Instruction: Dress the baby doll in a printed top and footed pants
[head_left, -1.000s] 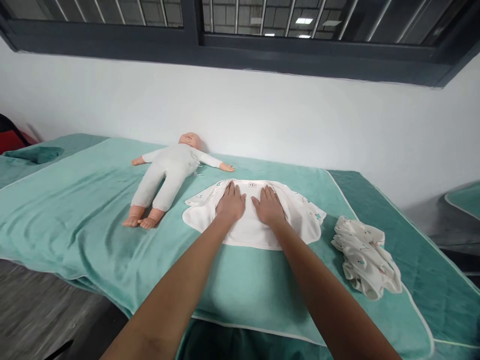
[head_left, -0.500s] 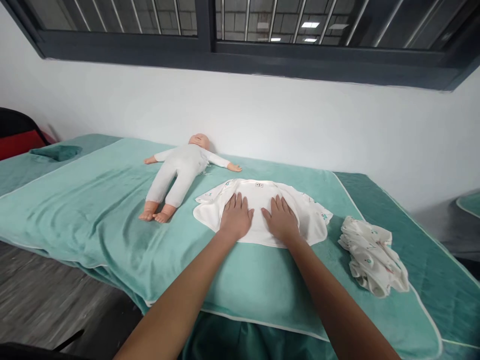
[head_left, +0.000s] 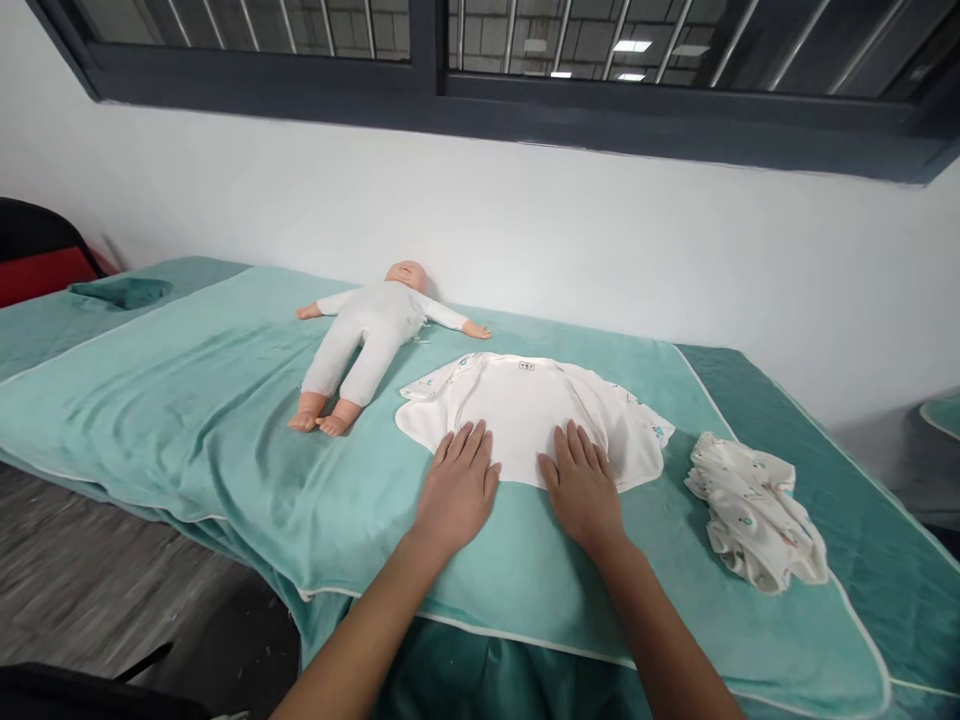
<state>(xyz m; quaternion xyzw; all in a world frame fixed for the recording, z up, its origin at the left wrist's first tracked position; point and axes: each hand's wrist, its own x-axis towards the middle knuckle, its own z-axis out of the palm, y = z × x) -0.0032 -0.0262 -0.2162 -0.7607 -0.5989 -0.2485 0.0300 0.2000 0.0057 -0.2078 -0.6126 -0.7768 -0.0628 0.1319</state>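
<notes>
Two flat hands pressing on one spread white garment

Left hand (head_left: 459, 488) and right hand (head_left: 583, 490) are lying palm-down, fingers straight and slightly spread, gripping nothing. Fingertips are resting on the near part of a white cloth baby garment (head_left: 517, 410), with small coloured prints showing at its sides. Garment is spreading ahead of and between the fingers, its labelled edge lying farthest from them.

Step in hand: looks like smoothing the cloth flat. Next move, as a judgement, is calling for light, even pressure toward the near hem, or for bending the fingers to pinch an edge without creasing the cloth.

Count: one spread garment; one baby doll (head_left: 375, 310) with white cloth body and bare vinyl head, hands and feet, lying beyond and left of the left fingers; one crumpled white printed cloth bundle (head_left: 754, 515), sitting right of the right fingers, apart from them. Cannot tell how many pieces the bundle is holding. One pale-green plush sheet (head_left: 225, 400) is running under the fingers and all three.
</notes>
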